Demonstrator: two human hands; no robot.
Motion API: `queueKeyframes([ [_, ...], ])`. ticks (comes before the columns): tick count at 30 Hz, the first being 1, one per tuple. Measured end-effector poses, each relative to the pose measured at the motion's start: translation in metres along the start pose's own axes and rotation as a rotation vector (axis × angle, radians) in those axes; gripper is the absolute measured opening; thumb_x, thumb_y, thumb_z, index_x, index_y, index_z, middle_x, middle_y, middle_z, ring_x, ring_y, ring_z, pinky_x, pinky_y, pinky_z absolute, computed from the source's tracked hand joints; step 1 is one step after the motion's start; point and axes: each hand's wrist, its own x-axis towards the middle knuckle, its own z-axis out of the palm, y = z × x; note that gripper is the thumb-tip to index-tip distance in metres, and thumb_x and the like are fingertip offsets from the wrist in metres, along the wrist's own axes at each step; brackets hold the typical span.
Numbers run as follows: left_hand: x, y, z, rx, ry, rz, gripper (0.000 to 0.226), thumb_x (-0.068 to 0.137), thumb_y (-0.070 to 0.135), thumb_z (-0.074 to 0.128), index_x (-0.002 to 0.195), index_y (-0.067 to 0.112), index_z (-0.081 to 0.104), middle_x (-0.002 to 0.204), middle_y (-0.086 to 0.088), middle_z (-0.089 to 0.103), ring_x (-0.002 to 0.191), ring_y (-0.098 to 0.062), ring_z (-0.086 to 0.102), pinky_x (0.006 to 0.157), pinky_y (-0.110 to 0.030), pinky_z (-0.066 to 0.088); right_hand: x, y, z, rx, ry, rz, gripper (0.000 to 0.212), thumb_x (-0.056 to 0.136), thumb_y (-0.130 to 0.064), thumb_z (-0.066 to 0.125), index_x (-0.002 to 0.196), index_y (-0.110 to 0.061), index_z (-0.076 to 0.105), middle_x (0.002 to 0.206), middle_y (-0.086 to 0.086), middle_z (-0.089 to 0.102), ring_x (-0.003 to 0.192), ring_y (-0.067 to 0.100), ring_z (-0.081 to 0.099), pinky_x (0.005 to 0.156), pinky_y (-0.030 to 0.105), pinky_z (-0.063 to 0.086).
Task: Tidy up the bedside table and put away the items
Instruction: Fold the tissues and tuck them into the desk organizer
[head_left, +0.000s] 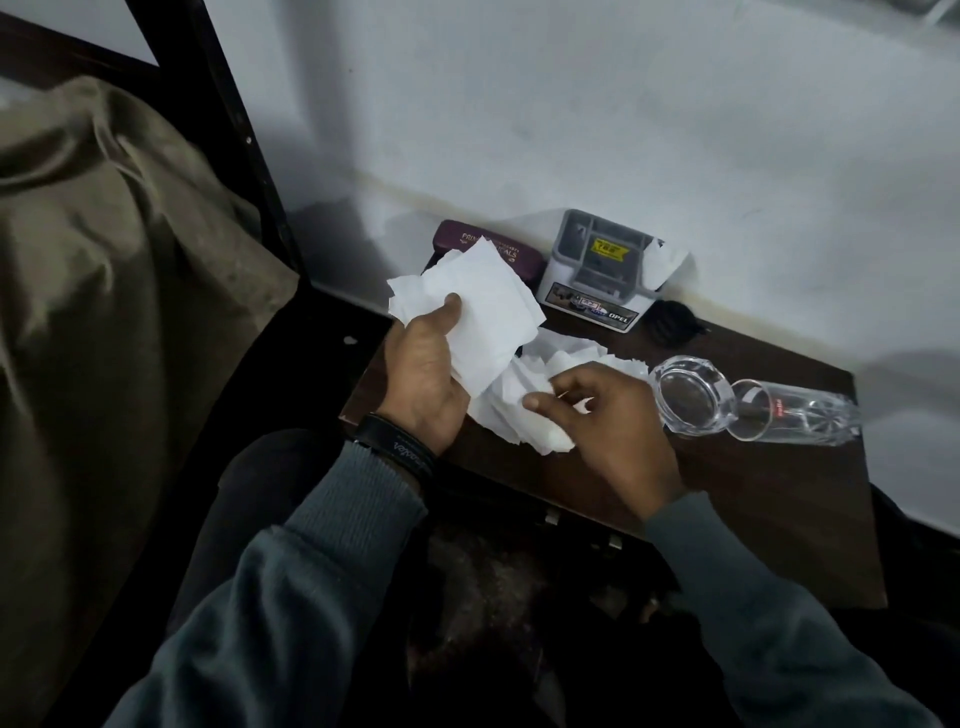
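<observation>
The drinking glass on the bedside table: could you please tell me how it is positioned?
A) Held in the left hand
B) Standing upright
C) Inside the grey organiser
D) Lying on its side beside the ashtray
D: the drinking glass lies on its side on the bedside table, its mouth toward the glass ashtray.

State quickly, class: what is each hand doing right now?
Left hand: grips a wad of tissues.
Right hand: pinches the loose tissue pile.

A white wall filled the upper frame; dark bed frame and olive blanket lay left, brown bench right.
</observation>
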Motion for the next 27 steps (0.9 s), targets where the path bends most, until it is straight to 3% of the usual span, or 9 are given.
queueKeyframes([
  [4,0.0,0.0,0.001,-0.009,0.045,0.021,0.038,0.103,0.007,0.058,0.141,0.006,0.058,0.134,-0.016,0.069,0.123,-0.035,0.067,0.098,-0.049,0.058,0.002,-0.003,-0.012,0.109,-0.011,0.127,0.024,0.074,-0.032,0.092,0.069,-0.022,0.071,0.061,-0.01,0.067,0.054,0.001,0.058,0.056,0.016,0.046],
  [7,0.002,0.0,-0.001,0.001,0.086,0.056,0.039,0.102,0.005,0.058,0.141,0.006,0.058,0.133,-0.016,0.069,0.121,-0.035,0.068,0.09,-0.045,0.061,0.002,-0.016,-0.025,0.234,0.007,0.142,0.013,0.08,-0.023,0.087,0.079,-0.019,0.075,0.078,0.001,0.078,0.073,0.016,0.075,0.07,0.033,0.06],
  [10,0.004,-0.005,-0.001,0.046,0.077,0.058,0.037,0.102,0.005,0.06,0.138,0.006,0.06,0.13,-0.015,0.072,0.117,-0.033,0.07,0.097,-0.049,0.059,0.002,-0.04,-0.043,0.347,0.015,0.129,0.008,0.084,-0.031,0.082,0.085,-0.023,0.08,0.085,-0.005,0.081,0.079,0.009,0.077,0.067,0.026,0.062],
  [13,0.003,-0.012,0.001,0.132,0.013,0.019,0.031,0.101,0.007,0.06,0.131,0.002,0.064,0.126,-0.013,0.073,0.114,-0.031,0.071,0.098,-0.045,0.058,0.009,-0.071,-0.056,0.442,-0.104,0.091,0.013,0.089,-0.036,0.079,0.093,-0.025,0.083,0.094,-0.001,0.082,0.09,0.018,0.079,0.075,0.033,0.064],
  [16,-0.001,-0.017,0.002,0.111,-0.111,-0.07,0.032,0.099,0.015,0.059,0.126,-0.002,0.063,0.124,-0.02,0.063,0.115,-0.035,0.06,0.11,-0.054,0.045,0.028,-0.087,-0.055,0.471,-0.163,0.143,0.026,0.092,-0.03,0.077,0.1,-0.005,0.079,0.102,0.016,0.079,0.097,0.033,0.077,0.083,0.047,0.065],
  [18,-0.005,-0.016,0.004,0.06,-0.206,-0.115,0.029,0.088,0.023,0.066,0.106,0.002,0.076,0.113,-0.019,0.072,0.104,-0.034,0.068,0.098,-0.049,0.055,0.038,-0.094,-0.052,0.406,-0.144,0.18,0.036,0.093,-0.027,0.076,0.102,0.007,0.073,0.106,0.029,0.074,0.102,0.04,0.074,0.088,0.058,0.06],
  [21,-0.008,-0.013,0.007,-0.08,-0.322,-0.202,0.038,0.099,0.033,0.058,0.115,0.005,0.076,0.112,-0.016,0.077,0.098,-0.029,0.076,0.083,-0.041,0.063,0.046,-0.09,-0.045,0.264,-0.114,0.162,0.022,0.09,-0.027,0.08,0.095,-0.006,0.077,0.095,0.022,0.076,0.075,0.014,0.071,0.063,0.032,0.061],
  [23,-0.006,-0.01,0.007,-0.138,-0.37,-0.222,0.061,0.106,0.052,0.043,0.138,0.003,0.062,0.133,-0.019,0.068,0.115,-0.033,0.069,0.096,-0.046,0.058,0.046,-0.085,-0.041,0.107,-0.062,0.104,0.009,0.086,-0.03,0.083,0.085,-0.027,0.075,0.076,0.004,0.072,0.059,-0.002,0.06,0.056,0.017,0.05],
  [27,-0.009,-0.008,0.011,-0.075,-0.463,-0.248,0.079,0.103,0.062,0.042,0.152,0.001,0.046,0.15,-0.026,0.049,0.123,-0.034,0.059,0.115,-0.049,0.04,0.045,-0.078,-0.036,-0.106,0.009,-0.036,0.03,0.083,-0.031,0.086,0.073,-0.042,0.06,0.061,-0.012,0.055,0.054,-0.01,0.055,0.057,0.004,0.042],
])
